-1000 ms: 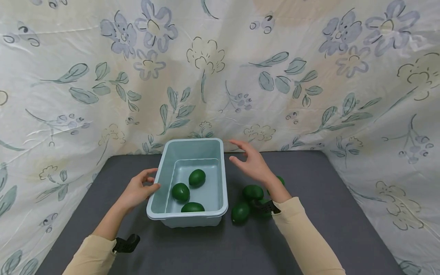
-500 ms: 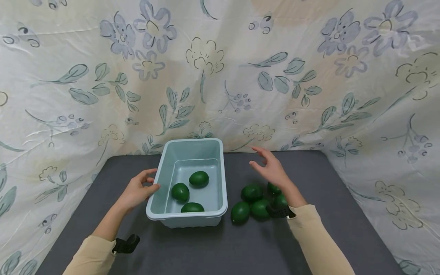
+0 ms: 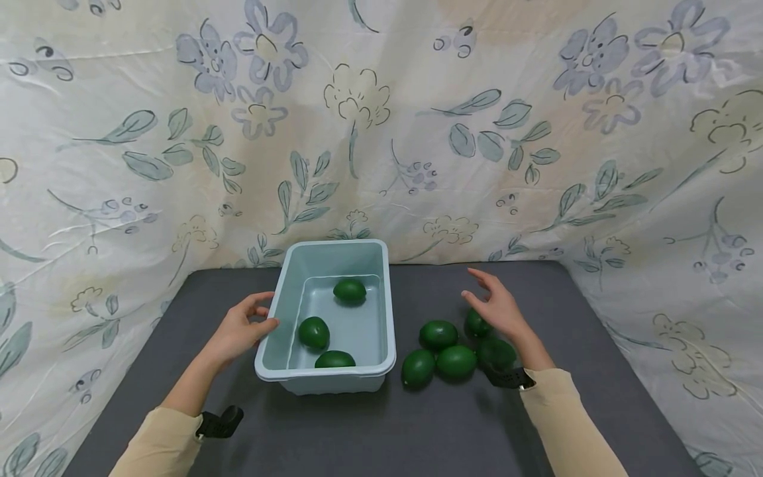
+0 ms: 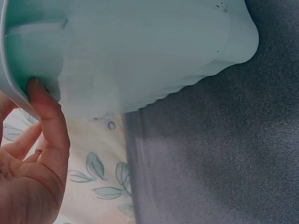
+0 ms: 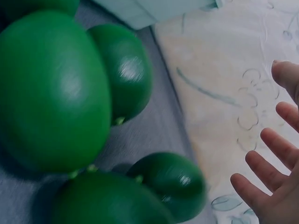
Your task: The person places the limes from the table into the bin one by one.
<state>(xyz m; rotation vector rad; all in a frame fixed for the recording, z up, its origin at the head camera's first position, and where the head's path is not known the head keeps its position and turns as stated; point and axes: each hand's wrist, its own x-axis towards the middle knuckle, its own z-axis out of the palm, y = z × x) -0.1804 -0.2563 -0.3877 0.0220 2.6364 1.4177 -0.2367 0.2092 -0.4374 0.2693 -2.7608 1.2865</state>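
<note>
The bin (image 3: 331, 385) stretches lengthwise toward the floral cloth (image 3: 369, 146).

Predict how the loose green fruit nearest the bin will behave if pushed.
The green fruit would probably roll, being egg-shaped. Its smooth-looking skin may be slippery. A rightward push would likely bump the neighboring fruit close beside it.
</note>
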